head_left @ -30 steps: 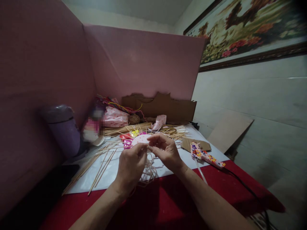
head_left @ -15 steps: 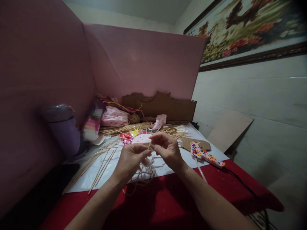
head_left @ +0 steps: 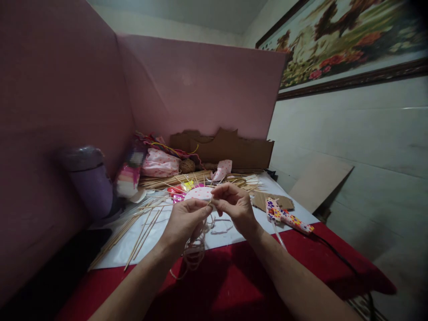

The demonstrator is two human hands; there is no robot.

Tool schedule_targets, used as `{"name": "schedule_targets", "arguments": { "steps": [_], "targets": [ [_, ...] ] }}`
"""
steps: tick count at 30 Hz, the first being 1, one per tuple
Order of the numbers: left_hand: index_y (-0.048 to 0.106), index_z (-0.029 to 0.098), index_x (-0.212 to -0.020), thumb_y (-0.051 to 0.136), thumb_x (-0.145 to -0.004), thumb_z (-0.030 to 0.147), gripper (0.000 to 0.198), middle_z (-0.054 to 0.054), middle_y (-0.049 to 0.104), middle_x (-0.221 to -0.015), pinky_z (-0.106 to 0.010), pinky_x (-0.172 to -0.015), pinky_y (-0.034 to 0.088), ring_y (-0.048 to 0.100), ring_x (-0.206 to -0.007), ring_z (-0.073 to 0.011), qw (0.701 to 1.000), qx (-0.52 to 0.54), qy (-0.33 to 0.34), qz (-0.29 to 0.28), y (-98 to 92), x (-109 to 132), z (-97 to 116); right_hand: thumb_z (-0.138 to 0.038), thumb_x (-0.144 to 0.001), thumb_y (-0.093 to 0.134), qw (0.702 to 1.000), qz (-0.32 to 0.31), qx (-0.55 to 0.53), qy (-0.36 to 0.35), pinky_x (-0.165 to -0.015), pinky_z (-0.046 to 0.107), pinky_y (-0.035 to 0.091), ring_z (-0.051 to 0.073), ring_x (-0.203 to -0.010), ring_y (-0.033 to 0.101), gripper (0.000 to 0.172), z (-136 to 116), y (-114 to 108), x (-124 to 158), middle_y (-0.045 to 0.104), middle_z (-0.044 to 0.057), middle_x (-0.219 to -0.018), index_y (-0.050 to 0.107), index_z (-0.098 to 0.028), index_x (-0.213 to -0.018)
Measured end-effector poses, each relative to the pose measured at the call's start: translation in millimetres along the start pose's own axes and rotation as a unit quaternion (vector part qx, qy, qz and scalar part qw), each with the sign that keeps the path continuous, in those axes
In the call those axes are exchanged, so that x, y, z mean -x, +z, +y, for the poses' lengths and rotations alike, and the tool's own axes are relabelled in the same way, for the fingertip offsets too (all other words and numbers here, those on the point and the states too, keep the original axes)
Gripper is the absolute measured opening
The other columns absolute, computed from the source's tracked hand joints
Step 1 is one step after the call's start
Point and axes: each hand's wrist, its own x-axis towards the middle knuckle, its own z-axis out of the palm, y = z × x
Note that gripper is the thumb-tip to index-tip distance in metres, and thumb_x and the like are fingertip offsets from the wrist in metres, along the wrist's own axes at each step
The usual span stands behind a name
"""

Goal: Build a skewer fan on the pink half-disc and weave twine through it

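My left hand and my right hand meet at the fingertips over the front of the white sheet. Both pinch the pale twine, whose loose loops hang below my left hand and over the red cloth. Just behind the fingers lies a white disc with pink dots, with thin sticks fanning out around it. Red, yellow and magenta shiny pieces sit beside the disc. The fingers partly hide the disc's right side.
Loose sticks lie at the left near a purple cup. A flower-patterned glue gun with a black cord rests on cardboard at the right. A twine ball and dotted fabric are at the back.
Both hands have shifted very slightly, with the fingertips now closer together. The hanging twine loops have moved toward the front, lower over the red cloth.
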Motion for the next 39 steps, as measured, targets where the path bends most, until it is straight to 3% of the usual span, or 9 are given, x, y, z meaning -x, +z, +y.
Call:
{"name": "schedule_targets", "arguments": {
  "steps": [2, 6, 13, 16, 20, 25, 32, 36, 39],
  "targets": [
    [0.067, 0.011, -0.071, 0.073, -0.064, 0.040, 0.030, 0.005, 0.047, -0.034, -0.016, -0.030, 0.015, 0.029, -0.027, -0.0031, 1.000, -0.012, -0.006, -0.005, 1.6, 1.2, 1.4, -0.018, -0.067, 0.071, 1.000, -0.004, -0.007, 0.005, -0.040, 0.020, 0.039, 0.007, -0.045, 0.047, 0.012, 0.7, 0.4, 0.1, 0.056, -0.004, -0.060, 0.064, -0.018, -0.077],
    [0.069, 0.010, -0.073, 0.073, -0.064, 0.033, 0.025, -0.004, 0.067, -0.060, -0.016, -0.030, 0.020, 0.034, -0.029, -0.0009, 1.000, -0.016, 0.011, 0.014, 1.9, 0.2, 0.3, -0.021, -0.069, 0.071, 1.000, 0.005, -0.020, 0.015, -0.040, 0.021, 0.044, 0.008, -0.046, 0.051, 0.011, 3.2, 0.3, -0.4, 0.058, -0.004, -0.062, 0.064, -0.019, -0.078],
    [0.063, 0.006, -0.097, 0.060, -0.077, 0.042, 0.041, -0.004, 0.064, -0.055, -0.018, -0.032, 0.033, 0.055, -0.036, -0.0116, 0.999, -0.016, 0.029, -0.002, -2.3, -3.8, -9.0, -0.024, -0.070, 0.072, 0.997, 0.027, -0.059, 0.032, -0.060, 0.029, 0.056, 0.013, -0.065, 0.060, 0.013, 9.2, -3.2, -4.9, 0.061, -0.001, -0.074, 0.065, -0.020, -0.081],
    [0.062, 0.006, -0.093, 0.053, -0.081, 0.043, 0.040, -0.012, 0.070, -0.072, -0.019, -0.033, 0.037, 0.062, -0.043, -0.0152, 1.000, -0.003, 0.017, 0.007, -2.1, -4.3, -9.3, -0.023, -0.071, 0.072, 0.997, 0.040, -0.066, 0.031, -0.066, 0.028, 0.055, 0.013, -0.070, 0.058, 0.014, 10.4, -4.7, -5.7, 0.061, -0.001, -0.077, 0.065, -0.020, -0.082],
    [0.063, 0.007, -0.088, 0.065, -0.073, 0.036, 0.033, -0.017, 0.071, -0.093, -0.018, -0.032, 0.037, 0.068, -0.054, -0.0186, 0.999, 0.013, -0.024, 0.020, -3.3, -5.7, -8.9, -0.022, -0.069, 0.073, 0.995, 0.039, -0.080, 0.051, -0.067, 0.029, 0.054, 0.012, -0.068, 0.057, 0.013, 7.1, -4.2, -5.2, 0.060, -0.002, -0.075, 0.065, -0.020, -0.080],
    [0.062, 0.009, -0.082, 0.077, -0.060, 0.030, 0.034, -0.010, 0.071, -0.069, -0.023, -0.048, 0.051, 0.070, -0.065, -0.0214, 0.999, 0.021, -0.015, 0.035, -3.2, -5.9, -11.0, -0.021, -0.067, 0.074, 0.986, 0.037, -0.143, 0.077, -0.063, 0.028, 0.054, 0.011, -0.061, 0.058, 0.013, 1.3, -1.4, -4.5, 0.060, -0.003, -0.069, 0.065, -0.019, -0.076],
    [0.051, 0.017, -0.067, 0.075, -0.058, 0.036, 0.032, -0.002, 0.064, -0.056, -0.017, -0.026, 0.029, 0.064, -0.045, -0.0211, 0.995, -0.091, -0.012, 0.035, 1.0, -2.9, -10.4, -0.016, -0.066, 0.071, 0.969, 0.015, -0.204, 0.140, -0.048, 0.019, 0.045, 0.007, -0.049, 0.052, 0.012, 0.4, -0.3, -4.5, 0.056, -0.005, -0.059, 0.066, -0.018, -0.076],
    [0.053, 0.016, -0.059, 0.070, -0.062, 0.030, 0.022, 0.003, 0.054, -0.045, -0.018, -0.032, 0.027, 0.050, -0.034, -0.0103, 0.986, -0.139, 0.043, 0.082, -3.5, -4.6, -7.3, -0.011, -0.064, 0.071, 0.958, 0.039, -0.235, 0.162, -0.051, 0.016, 0.044, 0.006, -0.056, 0.052, 0.014, -1.9, -2.2, -5.4, 0.059, -0.003, -0.065, 0.067, -0.016, -0.076],
    [0.057, 0.015, -0.053, 0.070, -0.057, 0.021, 0.015, 0.003, 0.054, -0.048, -0.019, -0.043, 0.034, 0.048, -0.044, -0.0079, 0.978, -0.129, 0.099, 0.133, -8.8, -7.6, -4.0, -0.011, -0.063, 0.072, 0.951, 0.051, -0.251, 0.173, -0.054, 0.016, 0.046, 0.007, -0.058, 0.052, 0.016, -1.7, -4.7, -6.6, 0.060, -0.002, -0.068, 0.066, -0.016, -0.076]
  ]
}}
